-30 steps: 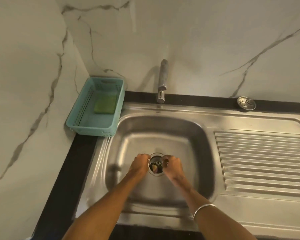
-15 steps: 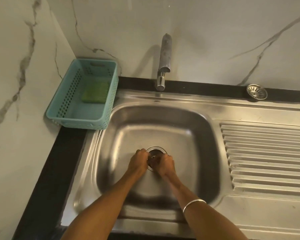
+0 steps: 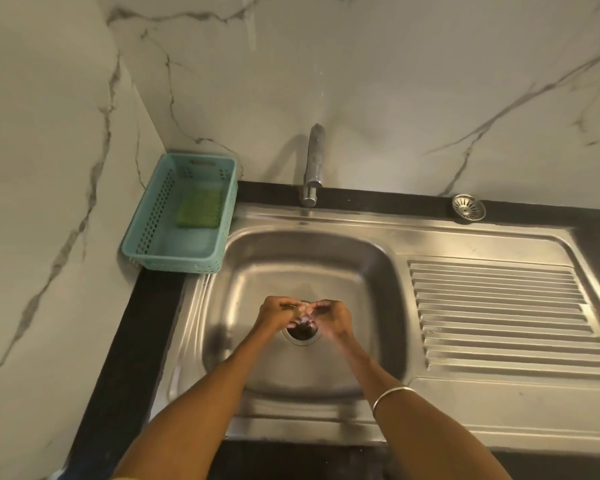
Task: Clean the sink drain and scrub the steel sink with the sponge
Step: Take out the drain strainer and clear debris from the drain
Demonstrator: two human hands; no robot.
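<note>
The steel sink [image 3: 257,271] fills the middle of the view, with its round drain [image 3: 303,337] dark and open in the basin floor. My left hand [image 3: 276,315] and my right hand [image 3: 335,317] meet just above the drain's far edge, fingers curled inward. Their fingertips pinch a small pale scrap [image 3: 305,319], too blurred to identify. The green sponge [image 3: 198,208] lies in a teal basket [image 3: 142,244] on the counter at the sink's back left corner, well away from both hands.
A steel tap [image 3: 314,164] rises from the back wall above the basin. A round metal strainer [image 3: 468,207] lies on the black ledge at the back right. The ribbed drainboard [image 3: 499,317] extends to the right. Marble walls close off the left and back.
Both hands have lifted slightly off the drain and their fingertips have come together over it. The drain opening now shows below them. The view has tilted up.
</note>
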